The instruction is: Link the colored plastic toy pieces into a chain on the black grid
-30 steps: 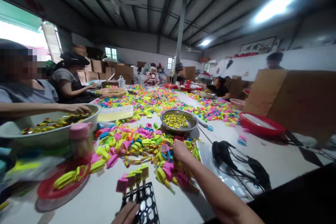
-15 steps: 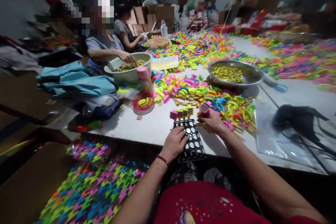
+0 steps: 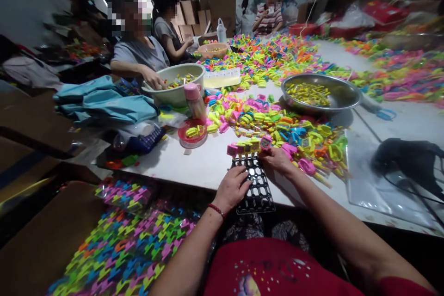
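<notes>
A black plastic grid tray (image 3: 258, 185) lies at the table's near edge, partly over it. My left hand (image 3: 233, 187) is closed on the tray's left side, fingers over the cells. Several pink and yellow toy watches (image 3: 247, 147) with square faces stand in a row along its far edge. At the far right corner, my right hand (image 3: 278, 161) pinches a pink toy watch (image 3: 266, 143), close beside that row. My fingers hide its lower part. Just beyond lies a heap of loose, bright toy watches (image 3: 301, 136).
A steel bowl (image 3: 342, 99) of small yellow pieces stands beyond my right hand. To the left are a red basket (image 3: 199, 141), a pink-capped bottle (image 3: 194, 101) and a green basin (image 3: 173, 92) with a co-worker's hand (image 3: 152, 78) at it. A clear plastic sheet (image 3: 367, 180) lies right.
My right hand has brought the pink toy watch left and down, from above the heap to the end of the row. My left hand keeps its hold on the tray. The view has shifted slightly.
</notes>
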A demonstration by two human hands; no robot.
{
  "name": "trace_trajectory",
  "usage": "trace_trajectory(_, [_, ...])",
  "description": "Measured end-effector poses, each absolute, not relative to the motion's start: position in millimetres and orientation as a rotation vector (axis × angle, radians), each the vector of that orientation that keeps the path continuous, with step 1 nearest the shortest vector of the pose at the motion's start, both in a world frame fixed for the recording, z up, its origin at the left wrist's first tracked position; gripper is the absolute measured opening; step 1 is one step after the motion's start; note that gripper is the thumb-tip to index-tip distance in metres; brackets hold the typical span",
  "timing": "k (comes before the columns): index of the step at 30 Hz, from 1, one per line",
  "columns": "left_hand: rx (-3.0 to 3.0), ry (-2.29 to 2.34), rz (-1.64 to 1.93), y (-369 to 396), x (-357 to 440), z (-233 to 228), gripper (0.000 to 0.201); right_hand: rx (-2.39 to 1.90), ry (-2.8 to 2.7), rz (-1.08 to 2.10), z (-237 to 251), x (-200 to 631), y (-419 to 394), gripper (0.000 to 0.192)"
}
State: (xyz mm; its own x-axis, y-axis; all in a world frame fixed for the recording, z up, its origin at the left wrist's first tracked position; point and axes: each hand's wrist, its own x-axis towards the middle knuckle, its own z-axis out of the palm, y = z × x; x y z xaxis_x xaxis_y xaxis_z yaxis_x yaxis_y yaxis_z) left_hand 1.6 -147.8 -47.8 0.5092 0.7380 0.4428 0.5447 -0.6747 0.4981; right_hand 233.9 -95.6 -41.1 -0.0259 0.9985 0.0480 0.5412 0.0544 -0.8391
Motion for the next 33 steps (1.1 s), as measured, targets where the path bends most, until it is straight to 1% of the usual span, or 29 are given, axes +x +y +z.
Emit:
trace_trajectory(4, [2.523, 1.055, 0.92, -150, 1, -45, 0.024, -1.573, -1.748, 0.788, -30, 232, -96, 0.025])
trace_trajectory(6, [2.599, 1.039, 0.908, -152, 1, -33, 0.023, -1.569, -1.791, 0.778, -25, 232, -96, 0.024])
trace_trajectory(8, [2.659, 1.044, 0.95, -150, 4, -11, 0.025, -1.56, -1.823, 0.786, -23, 231, -96, 0.022])
trace_trajectory(10, [2.69, 1.067, 1.012, -140, 10, 16, 0.033, -1.555, -1.836, 0.798, -23, 231, -96, 0.021])
trace_trajectory(11, [2.706, 1.078, 1.02, -132, 13, 29, 0.04, -1.557, -1.836, 0.802, -24, 231, -97, 0.02])
trace_trajectory(13, [2.751, 1.074, 0.934, -109, 22, 50, 0.059, -1.564, -1.826, 0.807, -25, 231, -98, 0.019])
trace_trajectory(15, [2.794, 1.016, 0.755, -84, 29, 60, 0.07, -1.565, -1.809, 0.797, -26, 230, -98, 0.019])
trace_trajectory(17, [2.812, 0.946, 0.582, -64, 34, 59, 0.066, -1.567, -1.776, 0.779, -27, 230, -99, 0.021])
trace_trajectory(19, [2.817, 0.906, 0.507, -54, 35, 52, 0.058, -1.583, -1.744, 0.769, -28, 230, -100, 0.022])
trace_trajectory(23, [2.868, 0.878, 0.573, -54, 32, 39, 0.051, -1.603, -1.738, 0.768, -28, 228, -101, 0.021])
trace_trajectory(33, [2.987, 0.795, 0.67, -60, 30, 33, 0.046, -1.609, -1.838, 0.665, -33, 225, -103, 0.015])
